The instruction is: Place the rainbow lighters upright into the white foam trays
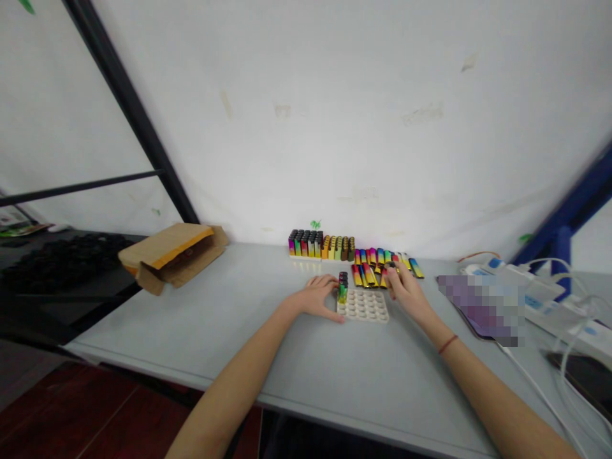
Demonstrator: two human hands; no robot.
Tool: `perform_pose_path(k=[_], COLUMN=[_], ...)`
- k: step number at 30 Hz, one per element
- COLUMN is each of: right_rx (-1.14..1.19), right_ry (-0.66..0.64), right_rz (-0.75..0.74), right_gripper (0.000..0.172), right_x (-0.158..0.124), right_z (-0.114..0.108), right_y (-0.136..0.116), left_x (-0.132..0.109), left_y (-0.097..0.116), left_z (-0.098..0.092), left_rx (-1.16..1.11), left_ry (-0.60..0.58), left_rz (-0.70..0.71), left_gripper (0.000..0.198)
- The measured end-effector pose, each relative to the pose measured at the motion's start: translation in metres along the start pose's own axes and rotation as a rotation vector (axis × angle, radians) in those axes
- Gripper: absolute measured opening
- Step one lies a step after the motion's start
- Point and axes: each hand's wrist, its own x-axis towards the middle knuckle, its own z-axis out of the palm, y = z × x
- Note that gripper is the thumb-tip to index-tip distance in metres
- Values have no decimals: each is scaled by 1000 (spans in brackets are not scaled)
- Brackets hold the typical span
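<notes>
A white tray with rows of round holes [368, 307] lies on the table between my hands. Upright green lighters with dark tops [343, 290] stand along its left column. My left hand [315, 298] rests at the tray's left edge, thumb and fingers spread around that corner, holding nothing. Behind the tray's right side, my right hand [405, 290] is closed, fingertips pinching what looks like a lighter with a dark end [391, 264]; most of it is hidden. Loose shiny multicoloured lighters [368, 274] lie in rows just beyond the tray.
At the wall stand a block of black-topped lighters [306, 244] and a block of yellow and brown ones [338, 247]. An open cardboard box [174, 252] lies left. On the right are a partly blurred purple device [480, 309], power strips [549, 299], cables and a dark phone [583, 379].
</notes>
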Motion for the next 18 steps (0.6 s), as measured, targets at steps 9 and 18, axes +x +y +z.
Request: perform_pose_path(k=[9, 18], right_rx=[383, 511], right_ry=[134, 261], right_rz=[451, 619], right_gripper=[53, 45], right_x=[-3, 0], right_z=[6, 9], right_y=[-12, -9], left_x=[1, 1], left_y=[-5, -6], left_z=[4, 5], left_rx=[10, 0], left_ry=[13, 33], left_rz=[17, 22], left_gripper=[95, 94])
